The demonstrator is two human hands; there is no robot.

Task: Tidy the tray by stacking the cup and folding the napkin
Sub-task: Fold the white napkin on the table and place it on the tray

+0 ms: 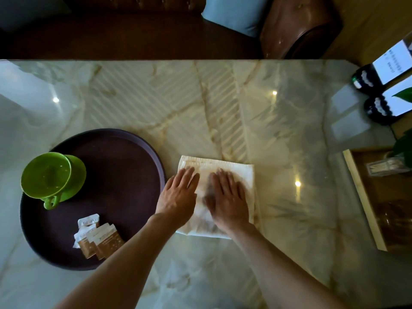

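The white napkin (pixel 225 172) lies folded on the marble counter (pixel 278 121), just right of the round dark tray (pixel 124 166). Both hands press flat on it: the left hand (pixel 178 197) on its left part, the right hand (pixel 229 201) at its middle, fingers (pixel 189 175) stretched open and gripping nothing. On the tray's left side a green cup (pixel 46 175) sits on a green saucer (pixel 78 172), and brown packets (pixel 100 239) lie near the tray's front edge.

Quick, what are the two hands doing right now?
Left hand: open, pressed flat on the napkin.
Right hand: open, also flat on the napkin, holding nothing.
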